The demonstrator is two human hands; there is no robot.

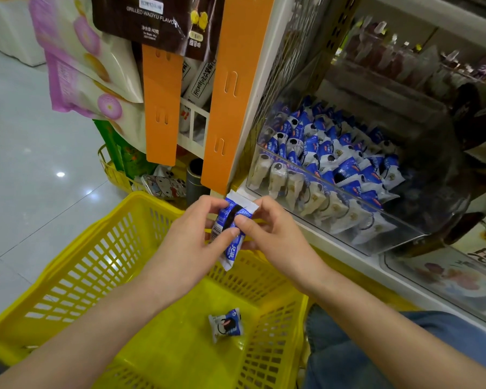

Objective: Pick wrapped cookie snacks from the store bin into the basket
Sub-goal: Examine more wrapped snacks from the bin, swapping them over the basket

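Pinching one wrapped cookie snack (above the basket): left hand and right hand.

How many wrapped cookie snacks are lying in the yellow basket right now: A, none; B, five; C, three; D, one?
D: only one wrapped snack lies on the floor of the yellow basket; the held pack, pinched by left hand and right hand, is above it.

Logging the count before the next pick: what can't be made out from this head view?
- Held snack: one packet or two, head view; left hand and right hand cover it.
- Basket: near floor, hidden under both forearms, cut by bottom edge.
- Bin: rear stock, too dark.
- Upper shelf goods: blurred.
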